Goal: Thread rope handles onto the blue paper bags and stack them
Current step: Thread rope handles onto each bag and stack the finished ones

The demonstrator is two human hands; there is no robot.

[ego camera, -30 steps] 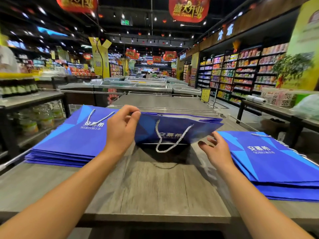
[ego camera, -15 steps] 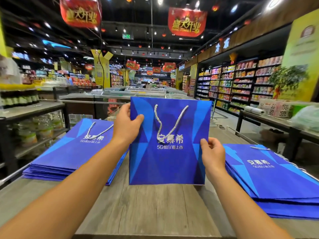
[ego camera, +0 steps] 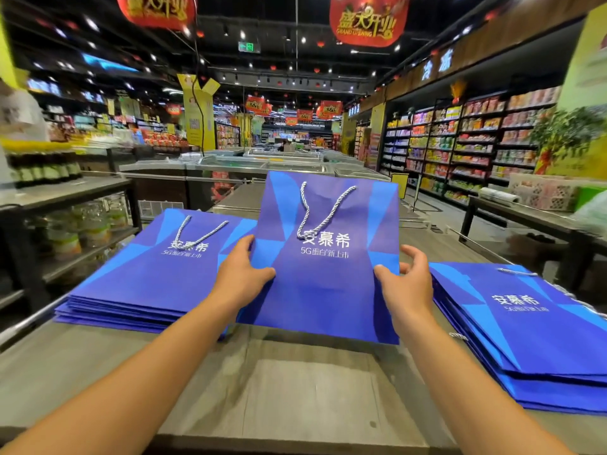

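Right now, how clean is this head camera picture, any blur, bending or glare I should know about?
Head view: the held bag and both hands, left hand and right hand, are fairly sharp; the left shelf with bottles is smeared by motion blur; the wide lens bows the edges, stretching the right stack; ceiling spots flare slightly; the bag casts a soft shadow on the wooden table.

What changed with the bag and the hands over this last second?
The blue bag went from lying flat to held upright, now tilting toward the left stack. The left hand slid from its top edge to mid-side; the right hand, earlier free, grips the other side. Both stacks stayed put.
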